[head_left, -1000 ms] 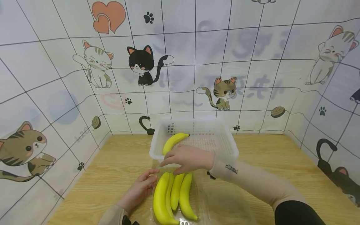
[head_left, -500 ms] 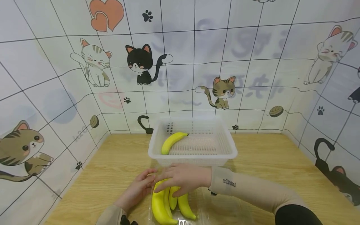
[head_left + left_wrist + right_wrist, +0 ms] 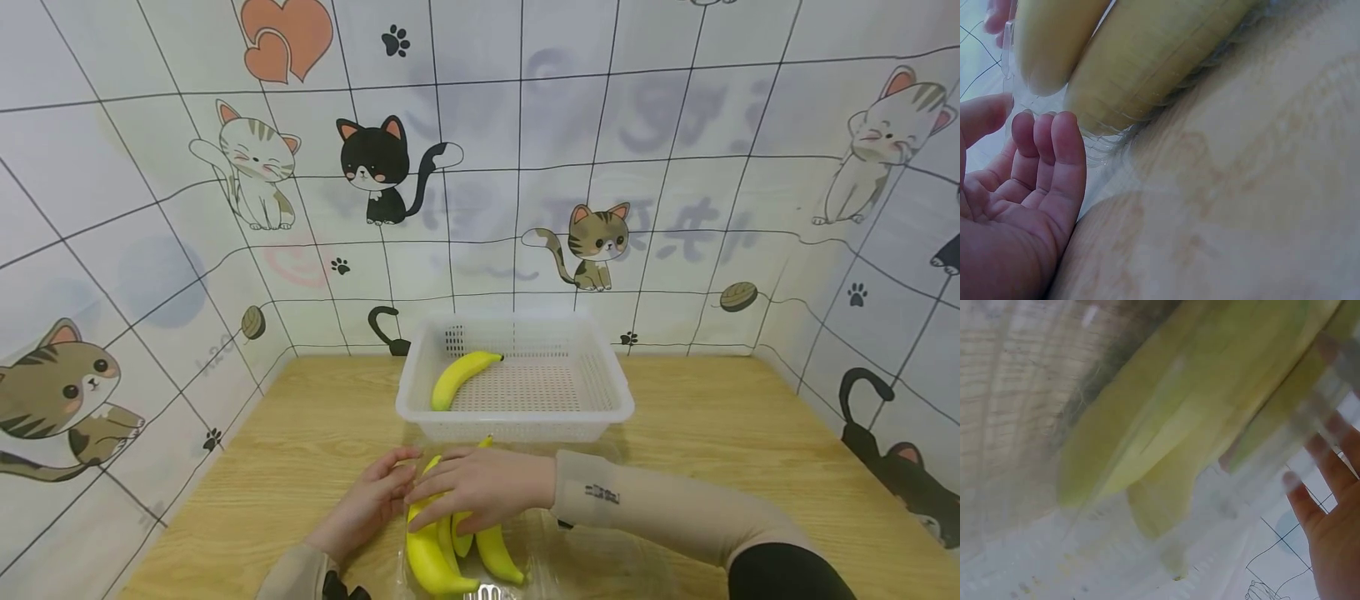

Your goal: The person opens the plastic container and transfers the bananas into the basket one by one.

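Note:
My right hand (image 3: 487,487) reaches over several yellow bananas (image 3: 430,557) in a clear plastic box. Its fingers grip one banana (image 3: 1163,500), whose stem end pokes out beyond the hand; the grip itself is partly hidden. The box (image 3: 543,575) lies on the table in front of me. At its far left corner, my left hand (image 3: 372,502) is held with palm toward the box and fingers slightly bent. In the left wrist view the fingertips (image 3: 1067,125) rest against or very near the clear wall.
Behind the box stands a white perforated basket (image 3: 513,425) with a single banana (image 3: 461,377) at its left side. A clear lid (image 3: 615,550) lies to the right of the box on the wooden table (image 3: 697,433). A cat-patterned wall covering (image 3: 480,208) encloses the back and sides.
My right hand has come back from the basket's front edge down onto the bananas. One banana's stem end has shifted forward and now shows beyond the hand. The left hand has barely moved.

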A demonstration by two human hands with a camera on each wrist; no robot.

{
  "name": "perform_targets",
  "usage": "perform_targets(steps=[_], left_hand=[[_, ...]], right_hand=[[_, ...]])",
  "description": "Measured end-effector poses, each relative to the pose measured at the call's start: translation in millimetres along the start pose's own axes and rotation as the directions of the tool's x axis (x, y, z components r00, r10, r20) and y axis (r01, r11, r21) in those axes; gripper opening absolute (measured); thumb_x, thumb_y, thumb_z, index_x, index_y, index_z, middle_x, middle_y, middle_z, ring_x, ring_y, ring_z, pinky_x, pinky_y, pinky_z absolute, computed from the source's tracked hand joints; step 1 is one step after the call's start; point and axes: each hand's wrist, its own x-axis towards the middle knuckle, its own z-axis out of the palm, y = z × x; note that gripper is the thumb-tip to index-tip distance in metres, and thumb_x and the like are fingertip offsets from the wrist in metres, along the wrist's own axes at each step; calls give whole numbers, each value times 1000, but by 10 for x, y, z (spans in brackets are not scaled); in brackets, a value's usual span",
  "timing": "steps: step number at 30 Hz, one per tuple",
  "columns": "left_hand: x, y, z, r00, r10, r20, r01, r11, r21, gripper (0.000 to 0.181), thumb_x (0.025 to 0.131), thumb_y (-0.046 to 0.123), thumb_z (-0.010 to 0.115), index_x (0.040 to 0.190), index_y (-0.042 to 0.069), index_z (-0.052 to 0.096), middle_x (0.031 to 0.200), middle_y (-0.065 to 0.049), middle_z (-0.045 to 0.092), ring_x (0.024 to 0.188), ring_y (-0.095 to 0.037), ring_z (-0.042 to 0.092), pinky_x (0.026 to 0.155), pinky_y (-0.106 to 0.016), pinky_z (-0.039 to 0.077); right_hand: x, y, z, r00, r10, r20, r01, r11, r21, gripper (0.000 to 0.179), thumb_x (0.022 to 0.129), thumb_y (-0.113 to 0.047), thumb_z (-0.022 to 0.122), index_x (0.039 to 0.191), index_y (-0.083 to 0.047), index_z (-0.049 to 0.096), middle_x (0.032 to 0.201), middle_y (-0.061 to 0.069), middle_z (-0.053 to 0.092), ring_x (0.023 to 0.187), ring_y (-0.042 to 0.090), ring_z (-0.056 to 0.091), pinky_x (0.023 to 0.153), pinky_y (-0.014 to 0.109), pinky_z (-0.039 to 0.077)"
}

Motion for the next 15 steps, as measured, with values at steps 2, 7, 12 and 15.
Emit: perform_targets(steps=[2,7,12,15], left_hand=[[-1,6,-1,1000,-4,4,4,1000,-1,33,103,19,48,133,6,41,99,-3,63,87,-12,61,78,-29,51],[4,1,-9,1000,-4,15,4,1000,0,31,103,18,48,132,8,42,102,-5,64,88,-13,62,77,-28,51],[9,-11,-23,1000,2,28,-2,1000,0,31,104,18,46,132,8,42,103,-5,64,90,-13,63,78,-27,51],[8,-14,-35,999,-1,32,1,1000,1,31,104,18,46,132,8,40,102,-5,64,89,-13,62,77,-27,51]], right_hand=[[15,-1,5,1000,1,2,-1,1000,3,59,84,-32,75,139,-29,53,146,-5,45,135,9,36,105,28,31],[49,-13,29,1000,-14,-2,14,1000,4,58,84,-31,74,139,-30,54,147,-3,44,136,10,37,106,29,30],[85,-26,65,1000,-29,-9,29,999,-16,57,84,-31,73,139,-32,54,147,-3,44,136,10,37,107,28,29],[106,-31,75,999,-39,-15,39,999,-26,57,85,-33,73,138,-33,53,146,-4,45,136,8,35,107,28,29]])
